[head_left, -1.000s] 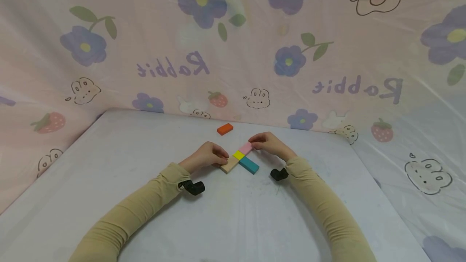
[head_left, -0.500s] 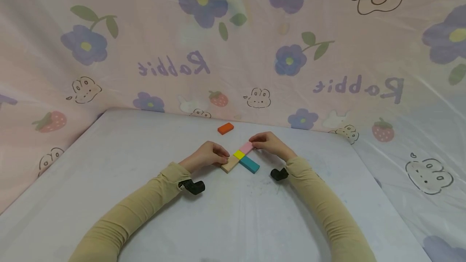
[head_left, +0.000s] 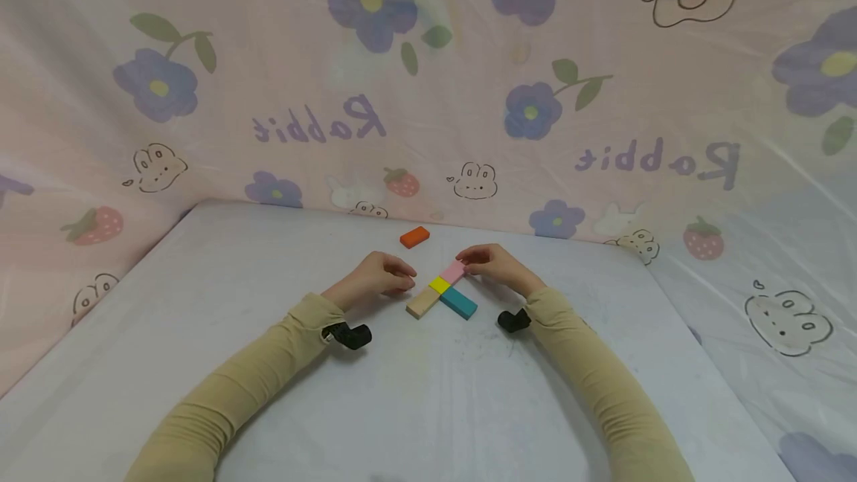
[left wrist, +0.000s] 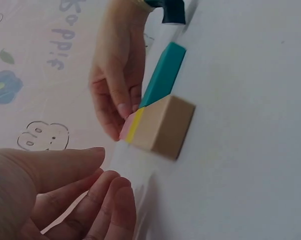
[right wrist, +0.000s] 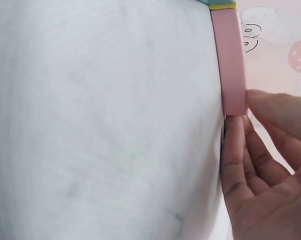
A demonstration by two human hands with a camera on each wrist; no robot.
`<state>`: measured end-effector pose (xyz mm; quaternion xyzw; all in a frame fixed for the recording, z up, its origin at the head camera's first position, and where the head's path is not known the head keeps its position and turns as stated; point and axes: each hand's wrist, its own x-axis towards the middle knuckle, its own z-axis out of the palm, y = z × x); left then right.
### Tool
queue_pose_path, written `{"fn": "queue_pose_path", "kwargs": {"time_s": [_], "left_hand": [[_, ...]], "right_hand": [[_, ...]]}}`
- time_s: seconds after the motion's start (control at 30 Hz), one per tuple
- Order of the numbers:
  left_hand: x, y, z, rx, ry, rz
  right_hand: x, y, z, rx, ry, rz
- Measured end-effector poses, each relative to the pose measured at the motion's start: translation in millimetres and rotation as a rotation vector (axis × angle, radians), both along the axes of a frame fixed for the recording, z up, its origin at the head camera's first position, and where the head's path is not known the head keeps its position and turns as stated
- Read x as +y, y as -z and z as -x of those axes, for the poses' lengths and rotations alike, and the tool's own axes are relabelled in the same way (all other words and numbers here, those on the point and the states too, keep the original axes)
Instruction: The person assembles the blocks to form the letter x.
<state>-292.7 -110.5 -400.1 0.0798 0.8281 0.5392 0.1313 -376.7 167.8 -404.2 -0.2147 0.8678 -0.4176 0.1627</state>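
Note:
In the head view, a beige block (head_left: 422, 303), a yellow block (head_left: 439, 286) and a pink block (head_left: 453, 271) lie end to end in a slanting row on the table. A teal block (head_left: 458, 303) branches off near the yellow one, towards the right front. My right hand (head_left: 496, 264) holds the far end of the pink block; the right wrist view has the thumb (right wrist: 275, 107) at its edge and fingertips against its end face. Just left of the beige block, my left hand (head_left: 379, 280) hovers with loosely bent fingers and nothing between them.
An orange block (head_left: 414, 237) lies by itself farther back on the white table (head_left: 428, 407). A patterned curtain (head_left: 428, 95) with flowers and rabbits rises behind the table's far edge. Black wrist cameras (head_left: 351, 336) hang under both forearms.
My left hand has let go of the beige block and moved up and left, away from it. The right hand stays at the pink block, and the row of blocks keeps its place.

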Motion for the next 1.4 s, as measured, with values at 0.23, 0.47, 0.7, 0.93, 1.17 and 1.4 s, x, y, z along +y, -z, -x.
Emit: {"fn": "queue_pose_path", "kwargs": {"time_s": [0.23, 0.47, 0.7, 0.93, 1.17, 1.4], "left_hand": [[-12.8, -8.5, 9.6, 0.026, -0.043, -0.054], [-22.2, -5.2, 28.7, 0.069, -0.106, -0.093], [-24.8, -3.2, 45.7, 0.08, -0.196, -0.115], [-23.1, -0.4, 55.3, 0.098, -0.212, -0.145], [-20.2, 4.5, 61.9, 0.098, -0.239, -0.147], [-15.7, 9.1, 67.6, 0.118, -0.254, -0.142]], "right_hand": [[3.8, 5.1, 1.6, 0.001, -0.036, 0.032], [4.0, 3.5, -0.5, -0.008, -0.042, 0.049], [3.1, 4.0, -0.3, -0.017, -0.028, 0.033], [2.8, 4.3, 1.5, -0.013, -0.015, 0.025], [2.9, 3.8, 2.5, -0.015, -0.013, 0.025], [2.5, 2.9, 2.6, -0.01, -0.026, 0.033]]}}
